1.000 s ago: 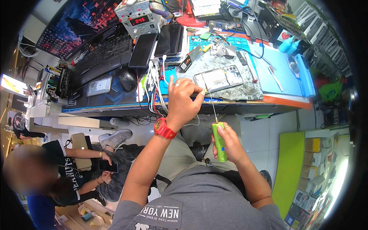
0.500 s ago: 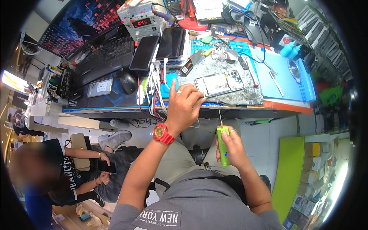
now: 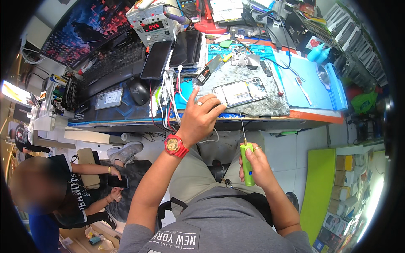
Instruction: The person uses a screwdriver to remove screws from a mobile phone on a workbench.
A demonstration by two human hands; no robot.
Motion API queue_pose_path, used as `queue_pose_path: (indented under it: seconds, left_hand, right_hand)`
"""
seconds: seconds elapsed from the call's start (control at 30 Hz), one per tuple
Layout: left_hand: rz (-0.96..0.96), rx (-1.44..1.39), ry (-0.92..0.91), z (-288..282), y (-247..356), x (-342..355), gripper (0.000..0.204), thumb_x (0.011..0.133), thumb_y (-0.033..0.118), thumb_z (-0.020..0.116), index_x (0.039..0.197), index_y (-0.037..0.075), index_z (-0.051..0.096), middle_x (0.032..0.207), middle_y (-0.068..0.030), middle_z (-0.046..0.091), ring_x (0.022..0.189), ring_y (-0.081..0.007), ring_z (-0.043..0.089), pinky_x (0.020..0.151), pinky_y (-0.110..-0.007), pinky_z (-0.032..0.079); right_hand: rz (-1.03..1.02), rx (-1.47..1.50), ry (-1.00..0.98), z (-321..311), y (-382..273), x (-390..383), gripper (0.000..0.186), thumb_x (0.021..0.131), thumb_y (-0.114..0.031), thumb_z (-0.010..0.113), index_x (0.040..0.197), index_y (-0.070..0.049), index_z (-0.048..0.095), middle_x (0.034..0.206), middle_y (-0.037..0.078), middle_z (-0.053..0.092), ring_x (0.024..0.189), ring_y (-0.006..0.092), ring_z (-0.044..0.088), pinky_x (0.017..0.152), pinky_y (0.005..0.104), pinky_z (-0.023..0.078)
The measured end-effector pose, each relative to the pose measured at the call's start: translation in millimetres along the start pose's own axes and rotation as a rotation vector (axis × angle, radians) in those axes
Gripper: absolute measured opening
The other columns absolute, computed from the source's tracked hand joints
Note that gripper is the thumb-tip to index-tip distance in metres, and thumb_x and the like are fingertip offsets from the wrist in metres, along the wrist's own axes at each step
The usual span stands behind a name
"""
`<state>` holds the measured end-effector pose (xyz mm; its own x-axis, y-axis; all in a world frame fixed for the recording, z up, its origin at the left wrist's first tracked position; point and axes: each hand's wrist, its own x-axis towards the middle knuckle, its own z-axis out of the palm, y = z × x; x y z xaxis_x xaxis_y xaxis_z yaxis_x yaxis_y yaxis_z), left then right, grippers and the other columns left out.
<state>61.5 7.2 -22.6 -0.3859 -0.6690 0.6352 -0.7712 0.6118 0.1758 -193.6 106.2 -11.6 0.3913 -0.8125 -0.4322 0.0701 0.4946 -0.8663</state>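
Observation:
A phone with its back off (image 3: 240, 92) lies at an angle on the grey mottled mat (image 3: 274, 107), its inner parts exposed. My left hand (image 3: 198, 114) is at its near left corner; the outer finger stretches forward, and the thumb stands slightly apart from the other fingertips. I see nothing held there, and whether they touch the phone is unclear. A green handheld electric tool (image 3: 248, 164) with a small lit display is gripped in my right hand (image 3: 259, 166), below the bench edge. Its long thin metal rod (image 3: 242, 125) points up, the tip close to the phone's near edge.
Two dark phones (image 3: 157, 59) and a bundle of white cables (image 3: 168, 90) lie left of the mat. A power supply (image 3: 152, 26) stands behind. On the right is a light-blue mat (image 3: 291, 84) with a brush (image 3: 304, 93). A seated person (image 3: 84, 185) holds a phone at my left.
My left hand has drawn back slightly left, and its thumb and fingertips have parted. The tool in my right hand has lowered a little, its tip withdrawn from over the phone.

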Motion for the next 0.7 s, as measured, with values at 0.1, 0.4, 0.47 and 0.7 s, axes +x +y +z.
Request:
queue_pose_path:
  seconds: [0.1, 0.4, 0.47, 0.7]
  left_hand:
    - [0.008, 0.012, -0.017, -2.4, 0.2, 1.8, 0.027, 0.084, 0.002, 0.075, 0.108, 0.015, 0.075, 0.105, -0.0003, 0.07, 0.112, -0.0201, 0.069, 0.121, -0.059, 0.031]
    - [0.082, 0.093, -0.153, -12.3, -0.5, 16.1, 0.026, 0.086, 0.006, 0.073, 0.11, 0.015, 0.071, 0.103, -0.0003, 0.067, 0.111, -0.0217, 0.065, 0.121, -0.057, 0.032]
    - [0.1, 0.107, -0.181, -12.6, -3.1, 18.9, 0.027, 0.086, 0.006, 0.072, 0.111, 0.015, 0.071, 0.103, -0.0007, 0.066, 0.112, -0.0228, 0.064, 0.121, -0.056, 0.032]
    - [-0.002, -0.099, -0.15, -12.5, -4.6, 21.3, 0.02, 0.087, 0.008, 0.075, 0.106, 0.013, 0.072, 0.105, -0.0018, 0.067, 0.113, -0.0251, 0.065, 0.122, -0.058, 0.029]
  right_hand:
    - [-0.004, 0.007, -0.009, 0.7, 0.3, 0.5, 0.044, 0.112, -0.04, 0.05, 0.136, -0.004, 0.046, 0.094, 0.009, 0.059, 0.059, 0.015, 0.063, 0.051, 0.0311, 0.054]
    - [0.003, 0.002, -0.005, -0.2, 0.2, -0.7, 0.041, 0.112, -0.04, 0.049, 0.134, -0.005, 0.046, 0.095, 0.009, 0.059, 0.059, 0.0151, 0.063, 0.052, 0.0307, 0.054]
    - [0.002, 0.004, -0.004, -0.8, 0.1, -1.0, 0.041, 0.112, -0.04, 0.049, 0.134, -0.005, 0.046, 0.096, 0.009, 0.059, 0.059, 0.0151, 0.063, 0.052, 0.0307, 0.054]
    - [-0.009, 0.027, 0.003, -3.8, 1.0, -1.5, 0.044, 0.112, -0.042, 0.049, 0.135, -0.005, 0.046, 0.095, 0.008, 0.059, 0.06, 0.0153, 0.063, 0.052, 0.0308, 0.054]
